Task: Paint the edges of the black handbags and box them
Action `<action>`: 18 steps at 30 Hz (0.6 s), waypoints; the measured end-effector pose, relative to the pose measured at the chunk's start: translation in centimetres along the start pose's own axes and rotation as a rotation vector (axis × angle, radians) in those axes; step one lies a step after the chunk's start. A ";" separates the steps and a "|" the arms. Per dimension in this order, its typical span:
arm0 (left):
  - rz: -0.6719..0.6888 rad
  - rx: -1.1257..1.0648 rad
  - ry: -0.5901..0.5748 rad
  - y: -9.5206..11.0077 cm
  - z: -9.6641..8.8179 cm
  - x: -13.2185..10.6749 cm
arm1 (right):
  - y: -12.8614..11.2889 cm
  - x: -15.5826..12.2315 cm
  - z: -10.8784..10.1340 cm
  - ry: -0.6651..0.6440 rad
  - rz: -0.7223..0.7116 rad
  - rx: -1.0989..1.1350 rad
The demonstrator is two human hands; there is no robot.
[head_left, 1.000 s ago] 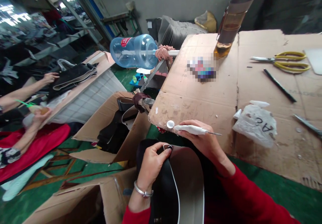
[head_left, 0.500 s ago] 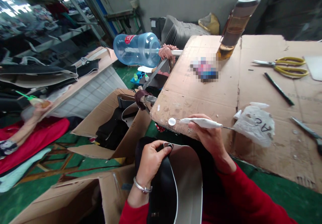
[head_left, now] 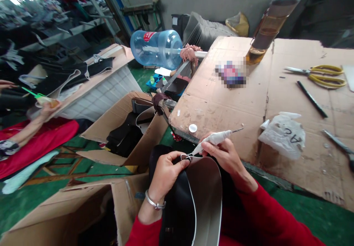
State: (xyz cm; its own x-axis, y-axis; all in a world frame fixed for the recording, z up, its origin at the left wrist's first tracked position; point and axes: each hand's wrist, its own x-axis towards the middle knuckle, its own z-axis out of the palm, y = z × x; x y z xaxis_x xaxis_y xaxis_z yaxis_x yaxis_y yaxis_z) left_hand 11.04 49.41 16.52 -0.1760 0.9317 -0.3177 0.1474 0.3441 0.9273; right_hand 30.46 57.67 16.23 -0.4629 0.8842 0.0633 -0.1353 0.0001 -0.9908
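My left hand, a bracelet at its wrist, pinches the upper edge of a black leather-like piece with a pale inner side. The piece curves round in a loop. White thread shows at my left fingertips. My right hand is closed round a white-wrapped tool like an awl, with thin metal sticking out of both ends. Its lower tip is at the thread, close beside my left thumb; whether it touches cannot be made out. A small white disc-like cap lies on the table corner nearby.
The cardboard-covered table bears yellow-handled scissors, a black pen, a plastic bag and a tilted-looking drink bottle. Open cartons stand left. Beyond, a co-worker's hand holds something with a green tip.
My right hand has brought the white-wrapped tool down and left from above the table edge to the thread at my left fingers. My left hand keeps its pinch on the black piece.
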 end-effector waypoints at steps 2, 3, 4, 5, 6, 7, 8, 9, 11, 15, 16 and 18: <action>0.006 -0.004 0.000 -0.1 -0.1 -0.2 | 0.1 0.0 0.0 -0.008 0.001 -0.003; 0.008 -0.006 0.000 -0.1 -0.2 -0.3 | 0.1 0.0 0.1 -0.011 0.004 -0.001; 0.009 -0.009 0.000 -0.1 -0.2 -0.3 | 0.2 -0.1 0.1 -0.012 0.011 0.000; 0.009 -0.010 0.001 -0.1 -0.2 -0.4 | 0.2 -0.1 0.1 -0.011 0.019 0.002; 0.010 -0.011 0.002 -0.1 -0.3 -0.5 | 0.2 -0.1 0.2 -0.008 0.030 0.005; 0.012 -0.011 0.004 -0.1 -0.3 -0.6 | 0.1 -0.2 0.3 -0.004 0.040 0.006; 0.016 -0.011 0.005 -0.1 -0.4 -0.7 | 0.0 -0.2 0.4 -0.004 0.046 0.002; 0.019 -0.012 0.006 0.0 -0.4 -0.8 | -0.1 -0.2 0.5 -0.006 0.046 -0.007; 0.023 -0.016 0.005 0.0 -0.4 -1.0 | -0.2 -0.2 0.7 -0.018 0.040 -0.033; 0.022 -0.025 0.000 0.0 -0.5 -1.3 | -0.3 -0.2 0.8 -0.044 0.043 -0.067; 0.025 -0.025 0.000 0.0 -0.5 -1.4 | -0.3 -0.2 0.8 -0.050 0.047 -0.076; 0.033 -0.025 -0.002 -0.1 -0.4 -1.5 | -0.3 -0.2 0.8 -0.060 0.051 -0.094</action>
State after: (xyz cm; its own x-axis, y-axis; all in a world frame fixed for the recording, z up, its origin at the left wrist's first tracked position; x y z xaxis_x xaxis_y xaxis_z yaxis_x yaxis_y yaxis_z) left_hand 10.87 47.93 17.01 -0.1692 0.9428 -0.2872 0.1286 0.3100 0.9420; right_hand 29.90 57.15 16.61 -0.5194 0.8544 0.0167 -0.0287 0.0021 -0.9996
